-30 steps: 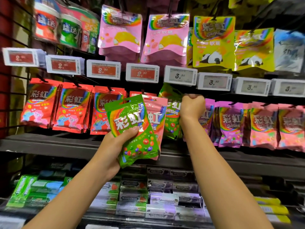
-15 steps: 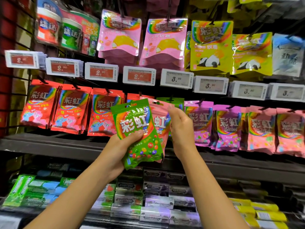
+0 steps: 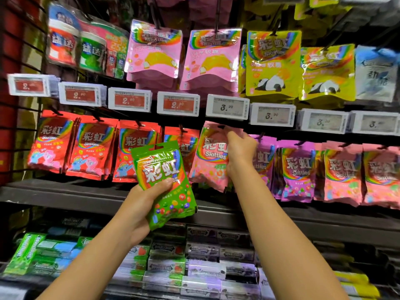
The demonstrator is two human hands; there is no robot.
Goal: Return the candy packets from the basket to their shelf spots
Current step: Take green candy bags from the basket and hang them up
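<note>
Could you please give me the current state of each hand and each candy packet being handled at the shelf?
left hand: grips the green packet, off the shelf.
green packet: upright, held in front of the red packets.
right hand: holds the pink packet's top.
pink packet: raised under the price tags; whether hooked, cannot tell.

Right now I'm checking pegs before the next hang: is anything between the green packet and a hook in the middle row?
Yes. The green packet, gripped by the left hand, sits in front of the red packets. The right hand holds a pink packet up by the pegs. No green row's peg is visible.
</note>
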